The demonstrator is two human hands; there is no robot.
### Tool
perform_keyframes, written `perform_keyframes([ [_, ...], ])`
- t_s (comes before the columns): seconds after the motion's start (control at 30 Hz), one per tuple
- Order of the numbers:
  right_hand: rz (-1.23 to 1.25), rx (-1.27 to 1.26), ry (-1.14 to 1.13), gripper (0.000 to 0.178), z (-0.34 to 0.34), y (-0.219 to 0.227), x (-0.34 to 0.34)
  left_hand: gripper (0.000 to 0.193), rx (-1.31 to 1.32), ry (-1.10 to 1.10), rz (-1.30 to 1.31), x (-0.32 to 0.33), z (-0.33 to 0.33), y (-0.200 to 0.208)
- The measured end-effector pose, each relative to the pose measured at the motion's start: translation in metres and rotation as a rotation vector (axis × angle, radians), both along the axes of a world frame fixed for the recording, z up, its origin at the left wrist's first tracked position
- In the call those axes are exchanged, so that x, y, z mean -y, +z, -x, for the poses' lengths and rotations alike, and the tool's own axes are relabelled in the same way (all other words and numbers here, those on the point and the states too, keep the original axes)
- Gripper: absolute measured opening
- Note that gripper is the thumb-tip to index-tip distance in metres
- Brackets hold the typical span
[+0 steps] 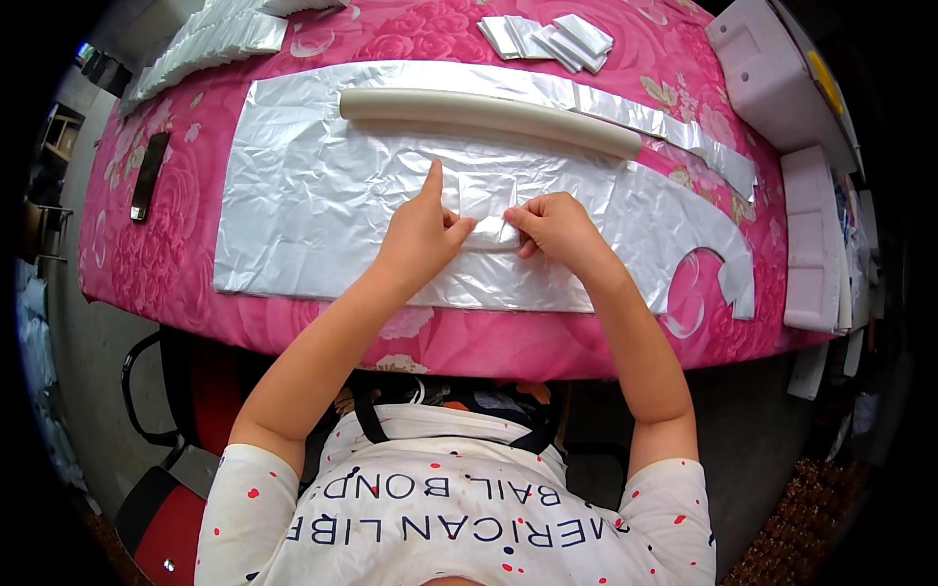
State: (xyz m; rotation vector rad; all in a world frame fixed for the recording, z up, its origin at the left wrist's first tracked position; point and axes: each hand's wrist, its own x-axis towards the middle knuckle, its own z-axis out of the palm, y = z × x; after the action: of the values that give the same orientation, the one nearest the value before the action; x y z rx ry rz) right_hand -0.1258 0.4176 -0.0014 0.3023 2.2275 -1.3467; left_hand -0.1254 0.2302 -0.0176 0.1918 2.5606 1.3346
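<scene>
A thin, shiny white plastic apron (322, 195) lies spread flat, with a curved cut-out and narrow strap at its right end. On its middle is a small folded square of the same plastic film (489, 199). My left hand (420, 232) is at the square's left side, thumb and curled fingers pinching its lower left corner while the index finger points away from me. At its right edge my right hand (559, 230) pinches the square between thumb and fingers. Beyond both hands a long off-white tube (489, 115) rests across the apron.
A pink flowered cloth (176, 264) covers the table. Folded white packets (562, 41) lie at the far side, and many more (210, 44) are stacked far left. A dark flat bar (149, 178) lies on the left. White foam boxes (782, 78) stand along the right edge.
</scene>
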Motion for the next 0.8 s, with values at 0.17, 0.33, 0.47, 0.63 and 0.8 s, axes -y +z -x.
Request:
perform_keyframes([
  [0.17,-0.01,0.011,-0.012,0.028,0.001,0.002,0.001,0.076,0.093,-0.068,0.022,0.002,0.001,0.019],
  [0.33,0.033,-0.008,-0.012,0.029,0.002,-0.004,0.0,0.071,-0.67,-0.182,0.261,-0.005,-0.011,-0.003],
  [0.47,0.047,-0.021,-0.027,0.029,0.001,-0.007,-0.001,0.076,-0.684,-0.331,0.366,-0.019,-0.012,-0.015],
  [0.63,0.022,-0.013,-0.036,0.027,0.0,-0.003,0.003,0.094,-0.585,-0.314,0.387,-0.024,-0.013,-0.028],
  [0.8,-0.064,-0.096,-0.003,0.027,-0.007,0.0,0.005,0.1,-0.571,-0.327,0.392,-0.024,-0.014,-0.033],
])
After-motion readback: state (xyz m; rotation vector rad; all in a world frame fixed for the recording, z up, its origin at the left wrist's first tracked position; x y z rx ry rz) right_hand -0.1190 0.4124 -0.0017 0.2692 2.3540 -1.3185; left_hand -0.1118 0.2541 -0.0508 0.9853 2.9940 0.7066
